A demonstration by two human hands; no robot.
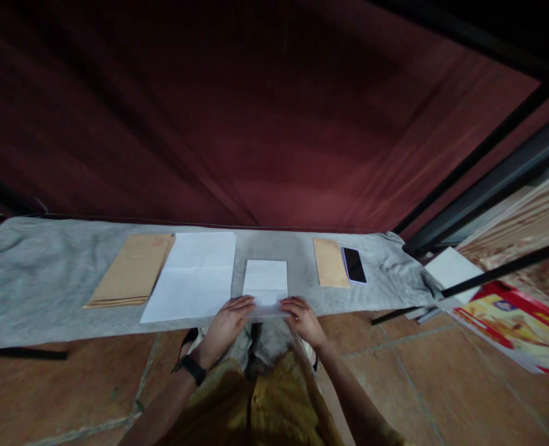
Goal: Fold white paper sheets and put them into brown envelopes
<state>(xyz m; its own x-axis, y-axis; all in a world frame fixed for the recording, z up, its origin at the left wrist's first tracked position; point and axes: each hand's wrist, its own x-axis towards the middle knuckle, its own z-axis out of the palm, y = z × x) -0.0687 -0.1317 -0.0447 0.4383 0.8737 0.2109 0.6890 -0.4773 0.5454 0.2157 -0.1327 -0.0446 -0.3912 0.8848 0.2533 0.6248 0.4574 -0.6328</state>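
Observation:
A folded white sheet of paper lies on the grey cloth straight in front of me. My left hand rests at its near left corner, fingers bent and pressed onto the paper's near edge. My right hand is at the near right corner, fingers curled down on the same edge. Both hands pinch or press the fold. A black watch sits on my left wrist.
A large white sheet lies left of the folded one, with a stack of brown envelopes further left. To the right lie one brown envelope and a dark phone. Red curtain behind; printed papers on the tiled floor right.

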